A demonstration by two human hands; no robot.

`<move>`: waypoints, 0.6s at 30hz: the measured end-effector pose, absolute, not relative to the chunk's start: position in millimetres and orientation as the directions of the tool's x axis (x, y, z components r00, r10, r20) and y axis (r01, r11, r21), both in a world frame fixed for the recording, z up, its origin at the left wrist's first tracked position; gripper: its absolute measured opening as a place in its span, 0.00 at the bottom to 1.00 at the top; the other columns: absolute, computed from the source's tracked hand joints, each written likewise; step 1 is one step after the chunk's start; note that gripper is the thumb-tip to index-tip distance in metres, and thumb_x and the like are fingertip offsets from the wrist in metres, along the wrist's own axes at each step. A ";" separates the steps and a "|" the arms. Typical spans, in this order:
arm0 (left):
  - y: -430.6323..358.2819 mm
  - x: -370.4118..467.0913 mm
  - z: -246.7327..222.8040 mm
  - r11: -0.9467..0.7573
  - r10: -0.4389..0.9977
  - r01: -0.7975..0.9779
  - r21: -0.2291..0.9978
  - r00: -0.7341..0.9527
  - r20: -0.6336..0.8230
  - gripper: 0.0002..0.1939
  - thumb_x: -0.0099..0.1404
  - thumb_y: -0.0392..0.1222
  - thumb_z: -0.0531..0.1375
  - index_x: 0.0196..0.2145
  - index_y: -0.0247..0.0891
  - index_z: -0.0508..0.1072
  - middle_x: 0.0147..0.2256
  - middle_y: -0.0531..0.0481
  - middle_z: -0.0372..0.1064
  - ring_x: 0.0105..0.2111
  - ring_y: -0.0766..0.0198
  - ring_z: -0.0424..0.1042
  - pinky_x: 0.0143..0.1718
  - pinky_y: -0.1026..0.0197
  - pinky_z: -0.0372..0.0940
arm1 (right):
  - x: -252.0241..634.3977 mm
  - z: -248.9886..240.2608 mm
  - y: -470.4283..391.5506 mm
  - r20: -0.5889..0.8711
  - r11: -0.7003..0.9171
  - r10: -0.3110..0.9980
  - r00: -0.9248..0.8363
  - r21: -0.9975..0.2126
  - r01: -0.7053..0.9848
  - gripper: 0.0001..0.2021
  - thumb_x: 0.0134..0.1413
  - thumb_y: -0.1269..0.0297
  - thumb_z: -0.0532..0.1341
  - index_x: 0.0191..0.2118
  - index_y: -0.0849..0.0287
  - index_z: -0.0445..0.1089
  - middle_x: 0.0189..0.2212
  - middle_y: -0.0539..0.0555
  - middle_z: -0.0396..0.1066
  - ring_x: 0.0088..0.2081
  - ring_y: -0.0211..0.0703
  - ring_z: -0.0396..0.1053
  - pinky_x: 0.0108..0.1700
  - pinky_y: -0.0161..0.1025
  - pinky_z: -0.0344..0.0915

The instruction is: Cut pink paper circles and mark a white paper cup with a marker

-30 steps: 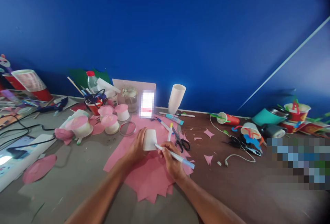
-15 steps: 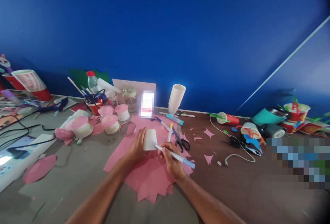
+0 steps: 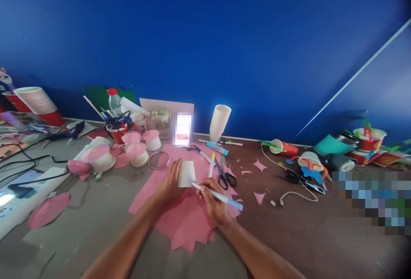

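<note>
My left hand [image 3: 171,183] is wrapped round the left side of a white paper cup [image 3: 186,173], which is upside down above the pink paper [image 3: 184,219]. Between the fingers and thumb of my right hand [image 3: 214,199] is a white and light-blue marker [image 3: 224,199]. Its tip meets the lower right part of the cup. Black-handled scissors [image 3: 227,180] and a yellow-capped pen [image 3: 212,165] lie just beyond my right hand. Any mark on the cup is too faint to make out.
Pink-topped cups [image 3: 137,154] stand at the left, with a tape ring [image 3: 159,160] beside them. A tall stack of white cups [image 3: 220,122] is near the blue wall. Pink scraps [image 3: 260,166], a white cable [image 3: 300,193] and a teal container [image 3: 335,144] are at the right.
The marker tip has shifted very slightly left and up along the cup. Both hands keep their hold and otherwise look nearly unmoved.
</note>
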State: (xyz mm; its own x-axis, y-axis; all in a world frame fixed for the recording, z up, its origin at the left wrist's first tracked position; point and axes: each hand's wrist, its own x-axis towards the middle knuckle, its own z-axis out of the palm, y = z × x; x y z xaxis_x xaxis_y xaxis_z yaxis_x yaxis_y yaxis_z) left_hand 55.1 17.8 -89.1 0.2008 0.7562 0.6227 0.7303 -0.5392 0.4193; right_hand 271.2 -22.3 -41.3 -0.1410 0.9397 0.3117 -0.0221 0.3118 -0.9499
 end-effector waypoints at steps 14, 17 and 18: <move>18.4 53.1 -95.1 -0.554 0.720 0.761 0.337 0.235 0.653 0.40 0.72 0.41 0.61 0.78 0.33 0.56 0.65 0.24 0.74 0.65 0.33 0.77 0.64 0.33 0.76 | 273.5 -38.2 -24.0 0.345 0.349 0.925 -0.155 -0.937 -0.008 0.13 0.70 0.50 0.64 0.38 0.53 0.76 0.26 0.51 0.77 0.27 0.44 0.73 0.31 0.40 0.71; 18.5 52.8 -95.5 -0.576 0.696 0.750 0.325 0.242 0.676 0.41 0.71 0.38 0.60 0.78 0.32 0.54 0.65 0.23 0.74 0.65 0.32 0.77 0.63 0.33 0.76 | 273.8 -38.0 -25.0 0.339 0.343 0.920 -0.196 -0.939 -0.011 0.13 0.70 0.52 0.64 0.38 0.53 0.76 0.26 0.51 0.78 0.27 0.45 0.74 0.31 0.40 0.71; 18.6 53.2 -95.6 -0.580 0.691 0.747 0.324 0.240 0.682 0.42 0.71 0.37 0.60 0.78 0.32 0.53 0.65 0.23 0.74 0.65 0.32 0.77 0.63 0.33 0.76 | 273.2 -37.9 -25.2 0.336 0.341 0.920 -0.200 -0.940 -0.013 0.12 0.70 0.52 0.64 0.38 0.53 0.77 0.27 0.51 0.78 0.27 0.45 0.74 0.31 0.40 0.71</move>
State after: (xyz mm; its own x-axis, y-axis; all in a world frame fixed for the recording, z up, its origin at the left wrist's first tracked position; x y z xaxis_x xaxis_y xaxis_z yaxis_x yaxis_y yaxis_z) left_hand 53.2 18.6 -95.6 0.2404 0.6911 0.6816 0.7474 -0.5798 0.3243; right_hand 273.2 -25.2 -37.9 -0.2003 0.9202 0.3364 -0.0127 0.3409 -0.9400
